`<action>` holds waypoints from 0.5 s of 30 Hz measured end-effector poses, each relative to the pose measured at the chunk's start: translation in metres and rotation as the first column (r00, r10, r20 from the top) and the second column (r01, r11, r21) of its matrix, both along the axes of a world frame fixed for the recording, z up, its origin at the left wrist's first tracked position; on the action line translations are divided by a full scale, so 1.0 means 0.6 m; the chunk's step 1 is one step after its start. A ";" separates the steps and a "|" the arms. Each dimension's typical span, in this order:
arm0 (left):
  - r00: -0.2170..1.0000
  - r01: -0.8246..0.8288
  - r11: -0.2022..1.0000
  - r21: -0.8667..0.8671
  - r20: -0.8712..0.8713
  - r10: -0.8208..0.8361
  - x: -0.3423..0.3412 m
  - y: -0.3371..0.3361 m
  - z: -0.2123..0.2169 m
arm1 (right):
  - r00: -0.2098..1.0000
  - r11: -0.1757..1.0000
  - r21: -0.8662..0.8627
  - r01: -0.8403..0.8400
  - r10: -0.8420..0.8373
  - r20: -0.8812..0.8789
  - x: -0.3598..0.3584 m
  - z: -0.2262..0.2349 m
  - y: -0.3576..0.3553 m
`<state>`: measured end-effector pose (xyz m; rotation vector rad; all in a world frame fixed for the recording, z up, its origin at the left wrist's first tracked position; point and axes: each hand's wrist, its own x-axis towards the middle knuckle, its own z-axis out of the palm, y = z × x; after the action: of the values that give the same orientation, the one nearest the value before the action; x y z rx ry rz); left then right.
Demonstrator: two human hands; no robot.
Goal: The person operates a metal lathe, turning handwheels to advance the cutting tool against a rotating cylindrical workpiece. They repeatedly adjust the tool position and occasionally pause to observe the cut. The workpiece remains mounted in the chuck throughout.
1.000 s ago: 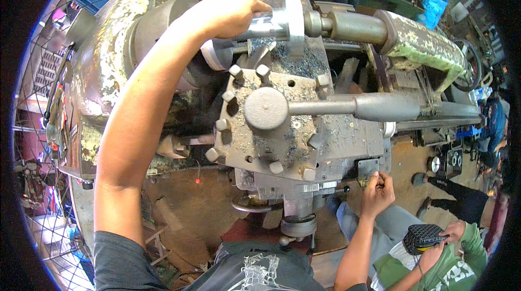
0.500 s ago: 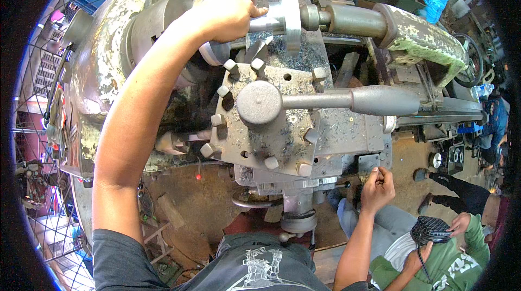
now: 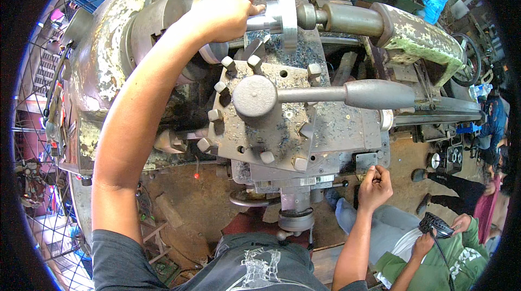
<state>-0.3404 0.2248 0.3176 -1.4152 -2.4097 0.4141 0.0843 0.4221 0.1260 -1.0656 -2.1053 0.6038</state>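
Note:
My left hand [image 3: 222, 17] reaches across the lathe, its fingers curled over a bright metal shaft [image 3: 256, 23] and one finger stretched along it toward a shiny round flange [image 3: 286, 15]. The underside of that grip is hidden. On the near side of the shaft sits a square tool post [image 3: 271, 133] with clamping bolts, a cutting tool [image 3: 255, 47] and a long-handled lever [image 3: 380, 94]. My right hand [image 3: 375, 190] is closed beside a small metal plate [image 3: 366, 162] at the carriage's near right corner; what its fingers pinch, if anything, cannot be made out.
The chuck [image 3: 163, 17] stands at the left, the tailstock [image 3: 418, 36] at the right with its centre against the flange. Metal chips litter the cross slide [image 3: 344, 128]. A seated person in a green top [image 3: 461, 256] handles a black corded object [image 3: 436, 225] close to my right arm.
The view has shifted slightly, and both my hands keep nearly the same places. The person at the lower right has turned the black object, and a pink cloth now shows behind them.

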 end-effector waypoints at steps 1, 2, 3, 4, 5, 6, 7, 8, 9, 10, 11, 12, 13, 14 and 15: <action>1.000 0.006 1.000 0.009 0.004 -0.006 0.001 0.001 -0.002 | 1.000 1.000 -0.003 0.000 0.000 -0.008 0.000 -0.002 0.000; 1.000 0.008 1.000 0.007 -0.001 -0.008 0.003 0.002 -0.004 | 1.000 1.000 0.007 0.003 -0.003 -0.010 0.000 -0.003 0.000; 1.000 0.005 1.000 -0.017 0.003 -0.005 0.003 0.002 -0.004 | 1.000 1.000 0.013 0.011 -0.011 -0.008 0.000 -0.004 0.000; 1.000 -0.002 1.000 -0.003 0.003 0.002 0.003 0.002 -0.004 | 1.000 1.000 0.011 0.029 -0.029 0.009 -0.001 -0.004 0.001; 1.000 -0.014 1.000 -0.013 0.012 0.014 0.001 0.001 -0.001 | 1.000 1.000 0.010 0.024 -0.024 0.002 0.000 -0.005 0.000; 1.000 -0.010 1.000 -0.021 -0.010 0.010 0.000 0.001 0.003 | 1.000 1.000 0.001 0.029 -0.029 0.009 0.001 -0.004 0.000; 1.000 -0.030 1.000 -0.002 0.000 0.030 0.000 -0.002 0.006 | 0.999 0.999 -0.010 0.043 -0.042 0.030 0.001 -0.004 0.000; 0.999 -0.034 0.999 0.019 -0.021 0.034 -0.001 -0.007 0.011 | 1.000 1.000 0.000 0.024 -0.024 0.010 0.002 -0.004 0.000; 0.998 -0.052 0.998 0.025 -0.034 0.053 -0.001 -0.012 0.016 | 1.000 1.000 0.010 0.014 -0.014 0.004 0.002 -0.003 0.000; 0.997 -0.071 0.997 0.031 -0.031 0.072 0.000 -0.018 0.021 | 1.000 1.000 0.019 0.015 -0.015 0.008 0.002 -0.003 0.000; 0.994 -0.105 0.994 0.021 -0.021 0.105 0.002 -0.026 0.026 | 1.000 1.000 0.016 0.002 -0.001 -0.016 0.001 -0.003 0.000; 0.992 -0.120 0.993 0.019 -0.025 0.120 0.003 -0.033 0.032 | 0.999 1.000 0.012 -0.003 0.004 -0.032 0.001 -0.003 0.001; 0.986 -0.166 0.986 -0.008 0.003 0.166 0.004 -0.036 0.036 | 0.999 1.000 -0.006 -0.010 0.009 -0.036 0.000 -0.004 0.000; 0.984 -0.180 0.983 -0.022 0.010 0.180 0.007 -0.037 0.038 | 0.999 1.000 0.004 -0.007 0.007 -0.031 0.000 -0.004 0.000; 0.984 -0.179 0.984 -0.026 -0.005 0.179 0.011 -0.037 0.037 | 1.000 1.000 0.000 -0.005 0.005 -0.014 0.000 -0.004 0.000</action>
<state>-0.3339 0.2024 0.3400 -1.2117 -2.5481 0.4916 0.0841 0.4222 0.1238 -1.0536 -2.0964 0.6120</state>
